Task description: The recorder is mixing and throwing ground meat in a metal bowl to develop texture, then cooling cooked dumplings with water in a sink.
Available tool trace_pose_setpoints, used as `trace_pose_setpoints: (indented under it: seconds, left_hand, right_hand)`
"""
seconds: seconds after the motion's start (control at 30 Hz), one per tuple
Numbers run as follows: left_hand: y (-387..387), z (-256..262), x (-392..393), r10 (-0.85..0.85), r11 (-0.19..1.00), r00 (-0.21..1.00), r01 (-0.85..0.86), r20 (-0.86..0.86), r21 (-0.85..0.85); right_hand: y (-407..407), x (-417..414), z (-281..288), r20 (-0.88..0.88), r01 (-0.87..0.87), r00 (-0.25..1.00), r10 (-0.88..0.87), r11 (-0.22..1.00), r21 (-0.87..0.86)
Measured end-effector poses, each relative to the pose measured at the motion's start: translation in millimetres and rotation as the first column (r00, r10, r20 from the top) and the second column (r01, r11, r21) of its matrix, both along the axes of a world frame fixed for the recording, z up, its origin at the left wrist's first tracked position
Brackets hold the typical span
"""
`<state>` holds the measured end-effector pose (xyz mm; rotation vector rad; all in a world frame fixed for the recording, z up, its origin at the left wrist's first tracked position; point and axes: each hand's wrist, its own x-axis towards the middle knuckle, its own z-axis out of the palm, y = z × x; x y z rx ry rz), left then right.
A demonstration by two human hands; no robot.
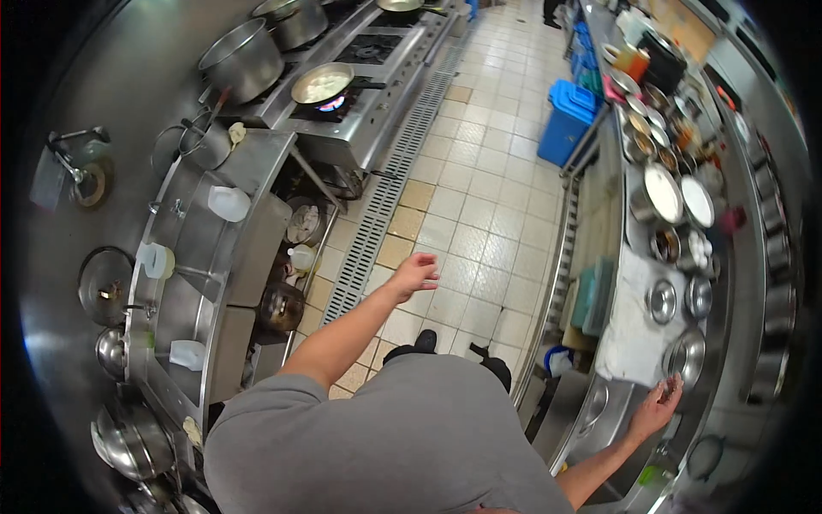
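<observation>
My left hand [414, 277] is held out over the tiled floor, its fingers loosely bent and apart, with nothing in it. On the right, my right hand [658, 403] is at the near rim of a stacked-looking steel bowl [686, 360] on the counter. Whether its fingertips touch or grip the rim is too small to tell. Just beyond lie a white cloth [626, 334], a smaller steel bowl [661, 302] on it, and another steel bowl [699, 297] beside that.
On the stove at the left, a frying pan [323, 83] with pale food sits over a lit flame, near a large stockpot [243, 61]. Sinks [186, 250] line the left wall. A floor drain grate [379, 225] runs along the aisle. A blue lidded bin [566, 122] stands right.
</observation>
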<state>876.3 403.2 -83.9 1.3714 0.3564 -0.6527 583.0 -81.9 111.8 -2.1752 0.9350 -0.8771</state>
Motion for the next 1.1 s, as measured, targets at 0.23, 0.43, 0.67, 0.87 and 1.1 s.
trace_pose_setpoints:
  seconds: [0.23,0.43,0.67,0.87,1.1]
  left_hand:
    - [96,-77,138,0.487,0.751,0.824,-0.564,-0.289,-0.342]
    - [82,-95,239,0.630,0.589,0.684,-0.729,-0.367,-0.348]
    - [85,-105,366,0.721,0.424,0.594,-0.785,-0.356,-0.452]
    - [117,-155,498,0.808,0.010,0.320,-0.847,-0.495,-0.531]
    - [104,-169,644,0.773,-0.249,0.133,-0.836,-0.621,-0.489]
  right_hand:
    - [-4,141,-10,0.019,-0.067,0.998,0.066,0.997,0.035]
    - [-9,321,-30,0.019,-0.185,0.983,0.185,0.960,0.210]
    - [46,537,-22,0.153,-0.547,0.834,0.530,0.759,0.353]
    - [69,660,15,-0.031,-0.505,0.842,0.539,0.807,0.307]
    - [69,745,30,-0.114,-0.534,0.825,0.553,0.830,0.158]
